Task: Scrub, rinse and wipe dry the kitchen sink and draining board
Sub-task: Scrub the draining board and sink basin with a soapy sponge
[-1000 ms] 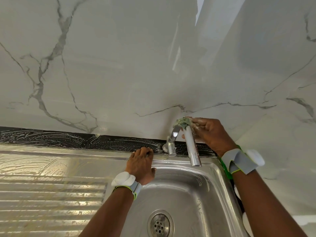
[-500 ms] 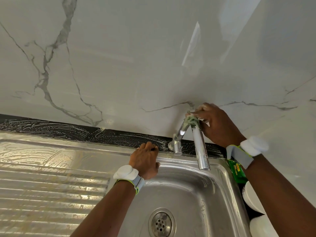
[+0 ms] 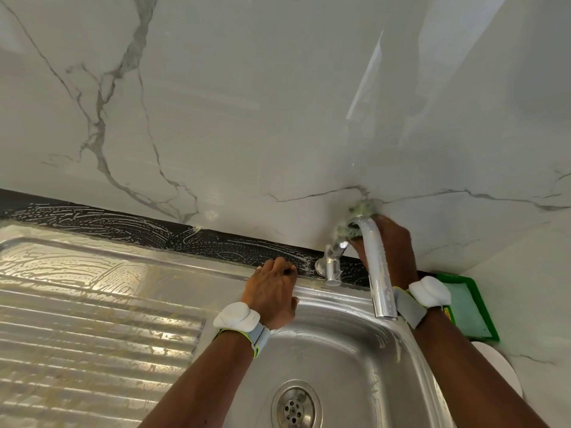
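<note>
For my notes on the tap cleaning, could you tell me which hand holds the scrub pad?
The right hand, behind the spout, grips the green pad at its bend; the left hand just rests on the sink rim.

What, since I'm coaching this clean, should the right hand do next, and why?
Probably draw the scouring pad down the tap spout toward its outlet: the right hand grips the pad round the spout's top bend, and the length below shows only patchy suds.
</note>
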### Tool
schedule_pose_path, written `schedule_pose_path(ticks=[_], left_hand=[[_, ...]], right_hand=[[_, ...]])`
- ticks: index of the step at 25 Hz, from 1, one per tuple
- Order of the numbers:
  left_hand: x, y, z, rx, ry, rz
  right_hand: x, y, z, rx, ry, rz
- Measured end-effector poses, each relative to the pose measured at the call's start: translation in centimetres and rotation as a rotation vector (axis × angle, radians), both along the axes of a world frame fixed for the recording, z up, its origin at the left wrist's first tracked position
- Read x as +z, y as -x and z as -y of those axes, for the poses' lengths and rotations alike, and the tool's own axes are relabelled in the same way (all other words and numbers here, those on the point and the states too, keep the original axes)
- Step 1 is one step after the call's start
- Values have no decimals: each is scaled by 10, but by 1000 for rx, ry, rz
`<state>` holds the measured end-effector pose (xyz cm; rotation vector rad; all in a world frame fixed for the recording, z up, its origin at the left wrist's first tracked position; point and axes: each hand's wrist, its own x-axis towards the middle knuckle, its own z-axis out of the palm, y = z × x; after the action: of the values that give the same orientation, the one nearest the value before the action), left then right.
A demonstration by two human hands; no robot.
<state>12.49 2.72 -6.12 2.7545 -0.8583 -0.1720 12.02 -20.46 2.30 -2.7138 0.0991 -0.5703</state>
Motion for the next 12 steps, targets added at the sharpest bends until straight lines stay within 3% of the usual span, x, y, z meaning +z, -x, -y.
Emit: schedule_pose_path(ticks=[2, 4, 7, 9, 12], left_hand=[[0, -1, 1, -2, 7, 5], [-1, -1, 1, -2, -1, 16], [-3, 0, -1, -9, 8, 36], [-5, 0, 0, -14, 5, 44], [-4, 1, 1, -16, 9, 59]], right_hand=[[11, 5, -9, 73, -14, 210], [14, 7, -11, 161, -80, 252], [24, 17, -8, 208, 103, 262], [34, 16, -5, 314, 150, 239], [24, -10, 6, 382, -61, 7]])
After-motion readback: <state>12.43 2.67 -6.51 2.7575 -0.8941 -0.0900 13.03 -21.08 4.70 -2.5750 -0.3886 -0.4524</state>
